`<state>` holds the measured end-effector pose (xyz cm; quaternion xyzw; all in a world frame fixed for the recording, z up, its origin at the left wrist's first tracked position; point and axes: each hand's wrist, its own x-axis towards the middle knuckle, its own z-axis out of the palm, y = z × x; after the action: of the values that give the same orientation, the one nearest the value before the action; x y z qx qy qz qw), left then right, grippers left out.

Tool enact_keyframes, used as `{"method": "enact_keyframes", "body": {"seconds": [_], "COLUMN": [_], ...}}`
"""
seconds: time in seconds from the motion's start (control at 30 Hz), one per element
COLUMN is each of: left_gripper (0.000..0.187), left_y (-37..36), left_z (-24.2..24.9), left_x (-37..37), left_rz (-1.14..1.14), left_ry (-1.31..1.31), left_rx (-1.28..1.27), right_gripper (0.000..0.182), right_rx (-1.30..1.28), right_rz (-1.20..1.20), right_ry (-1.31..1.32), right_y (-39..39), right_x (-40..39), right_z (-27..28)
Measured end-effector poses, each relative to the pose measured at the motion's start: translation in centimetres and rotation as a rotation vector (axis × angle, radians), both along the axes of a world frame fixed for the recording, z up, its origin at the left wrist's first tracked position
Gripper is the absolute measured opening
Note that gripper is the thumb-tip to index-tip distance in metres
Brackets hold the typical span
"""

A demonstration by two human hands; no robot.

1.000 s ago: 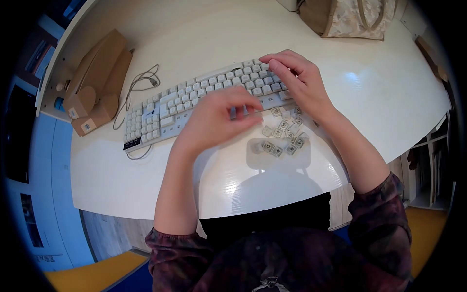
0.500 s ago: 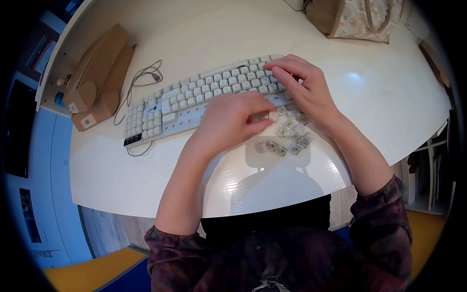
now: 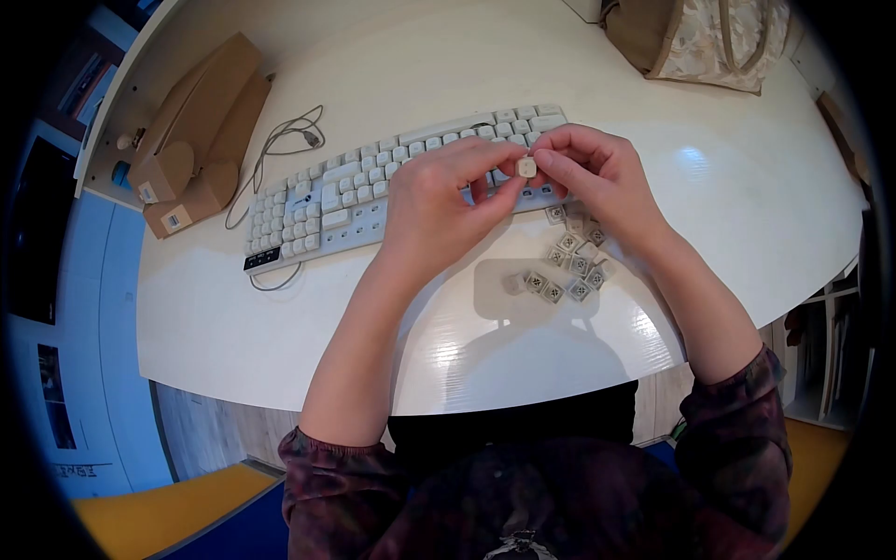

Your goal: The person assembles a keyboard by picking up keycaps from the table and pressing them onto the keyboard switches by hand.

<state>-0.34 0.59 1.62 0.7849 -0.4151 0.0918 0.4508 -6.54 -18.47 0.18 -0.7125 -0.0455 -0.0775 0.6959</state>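
A cream keycap point(image 3: 526, 168) is held up over the near edge of the keyboard, its top face towards me. My left hand point(image 3: 443, 196) pinches it from the left with thumb and forefinger. From the other side, the bent fingers and thumb of my right hand point(image 3: 593, 177) close on it as well. Under both hands lies the white keyboard point(image 3: 350, 231), slanting across the desk. Most of its keys bear caps, while the row nearest me shows bare switches. Several loose keycaps point(image 3: 579, 265) lie in a cluster below my right hand, many with undersides up.
Beyond the keyboard's left end are a coiled cable point(image 3: 271, 149) and a folded brown cardboard box point(image 3: 201, 140). A patterned bag point(image 3: 709, 42) stands at the back right of the white desk point(image 3: 252, 345).
My left hand has risen from the loose keycaps with one keycap and moved up to my right hand. My right hand has come down slightly and now grips that keycap too.
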Motion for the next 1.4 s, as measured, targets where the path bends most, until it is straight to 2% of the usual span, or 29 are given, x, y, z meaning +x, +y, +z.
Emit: {"method": "enact_keyframes", "body": {"seconds": [0.67,1.13,1.4], "left_gripper": [0.024,0.025,0.022], "left_y": [-0.03,-0.01,0.18], "left_z": [0.12,-0.10,-0.40], "left_x": [-0.34,-0.19,0.42], "left_rz": [-0.039,0.029,-0.064], "left_ry": [0.162,0.079,0.107], "left_rx": [-0.059,0.012,-0.050], "right_gripper": [0.017,0.010,0.019], "right_rx": [0.033,0.076,0.062], "right_rz": [0.017,0.079,0.078], "right_ry": [-0.018,0.029,-0.013], "right_y": [-0.08,0.21,0.32], "right_x": [-0.05,-0.23,-0.25], "right_z": [-0.01,0.12,-0.32]}}
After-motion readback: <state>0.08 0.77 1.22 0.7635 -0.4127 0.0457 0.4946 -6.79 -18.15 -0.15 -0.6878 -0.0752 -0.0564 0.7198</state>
